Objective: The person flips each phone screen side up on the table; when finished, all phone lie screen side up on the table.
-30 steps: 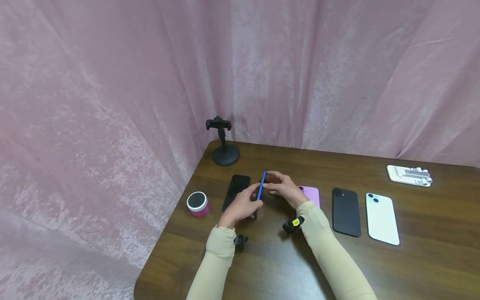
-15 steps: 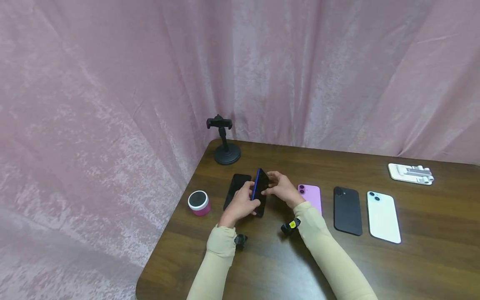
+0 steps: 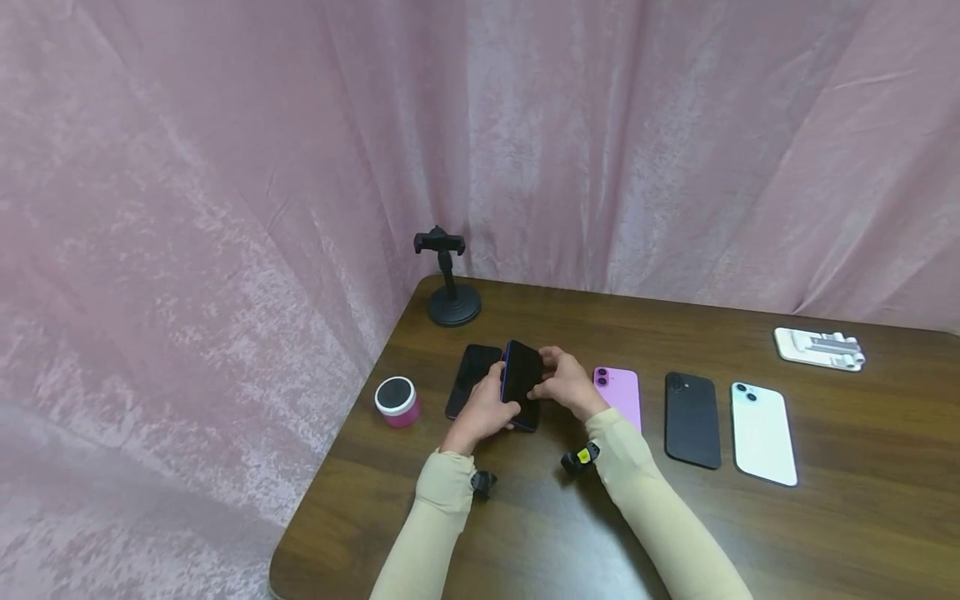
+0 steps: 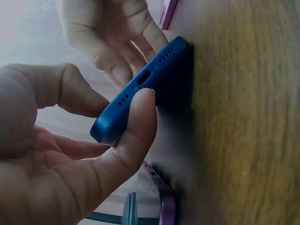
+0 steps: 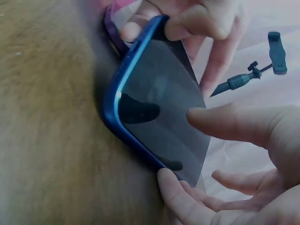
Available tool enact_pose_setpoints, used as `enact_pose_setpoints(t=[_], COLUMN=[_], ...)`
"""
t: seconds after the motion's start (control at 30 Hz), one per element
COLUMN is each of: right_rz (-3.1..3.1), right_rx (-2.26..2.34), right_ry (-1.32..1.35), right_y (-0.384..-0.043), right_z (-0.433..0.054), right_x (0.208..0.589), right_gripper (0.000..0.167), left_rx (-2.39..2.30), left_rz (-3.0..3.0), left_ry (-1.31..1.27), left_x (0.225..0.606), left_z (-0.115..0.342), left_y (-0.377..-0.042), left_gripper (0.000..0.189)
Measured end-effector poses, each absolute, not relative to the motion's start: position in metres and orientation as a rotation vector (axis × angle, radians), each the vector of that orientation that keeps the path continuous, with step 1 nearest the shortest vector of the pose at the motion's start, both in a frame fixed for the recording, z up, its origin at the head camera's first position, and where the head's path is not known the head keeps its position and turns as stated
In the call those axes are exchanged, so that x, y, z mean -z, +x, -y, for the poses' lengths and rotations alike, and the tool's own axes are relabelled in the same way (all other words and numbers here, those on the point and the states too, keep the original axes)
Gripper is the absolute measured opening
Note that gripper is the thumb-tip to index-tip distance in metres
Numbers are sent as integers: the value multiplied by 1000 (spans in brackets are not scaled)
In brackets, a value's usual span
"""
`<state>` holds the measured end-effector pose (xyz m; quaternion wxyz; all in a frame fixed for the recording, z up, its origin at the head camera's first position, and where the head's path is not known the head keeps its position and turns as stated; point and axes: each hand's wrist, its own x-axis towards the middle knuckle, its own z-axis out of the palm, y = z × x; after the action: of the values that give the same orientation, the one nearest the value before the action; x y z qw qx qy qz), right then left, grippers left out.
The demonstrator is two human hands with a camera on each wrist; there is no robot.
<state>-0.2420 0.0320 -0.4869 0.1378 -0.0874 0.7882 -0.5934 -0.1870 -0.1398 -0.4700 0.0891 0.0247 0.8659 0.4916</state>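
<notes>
Both hands hold a blue-edged phone (image 3: 522, 373), tilted with its black screen facing up and to the right. My left hand (image 3: 482, 410) pinches its left side and near end; in the left wrist view the thumb lies across the blue bottom edge (image 4: 144, 77) with the charging port. At the phone's right side is my right hand (image 3: 567, 385), its fingers on the edge and its thumb over the screen (image 5: 164, 84). Just left of the held phone, a phone with a black screen (image 3: 471, 379) lies on the table, partly behind the left hand. Its purple edge (image 4: 167, 206) shows in the left wrist view.
To the right lie a pink phone (image 3: 621, 396), a black phone (image 3: 693, 425) and a white phone (image 3: 763, 437). A black phone stand (image 3: 453, 307) is at the back left, a pink jar (image 3: 399, 408) at the left edge. A folded white stand (image 3: 817, 348) lies back right.
The held phone has turned from edge-on to lean back, so its black screen now faces up. It has shifted slightly left, and both hands have kept hold.
</notes>
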Motion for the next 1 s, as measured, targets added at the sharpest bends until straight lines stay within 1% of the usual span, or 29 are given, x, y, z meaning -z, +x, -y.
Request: enact_pose_setpoints(t=[0.27, 0.5, 0.7, 0.83, 0.93, 1.0], right_rz=[-2452, -2527, -2544, -2549, -2523, -2521], right_rx=[1550, 1432, 1418, 1409, 1424, 1418], right_ry=[-210, -149, -113, -123, -82, -56], right_y=[-236, -235, -230, -227, -227, -228], right_z=[-34, -36, -34, -33, -32, -32], right_x=[485, 489, 489, 488, 487, 485], right_gripper=[81, 64, 55, 62, 72, 74], left_rx=[-1389, -1338, -1301, -1279, -1267, -1259], left_rz=[-2590, -2664, -2679, -2705, -2719, -2727], left_ry=[41, 9, 3, 17, 31, 57], left_x=[468, 475, 481, 482, 481, 480], left_z=[137, 135, 134, 134, 133, 132], left_y=[-192, -194, -197, -200, -201, -202], left_gripper=[80, 73, 71, 69, 67, 66])
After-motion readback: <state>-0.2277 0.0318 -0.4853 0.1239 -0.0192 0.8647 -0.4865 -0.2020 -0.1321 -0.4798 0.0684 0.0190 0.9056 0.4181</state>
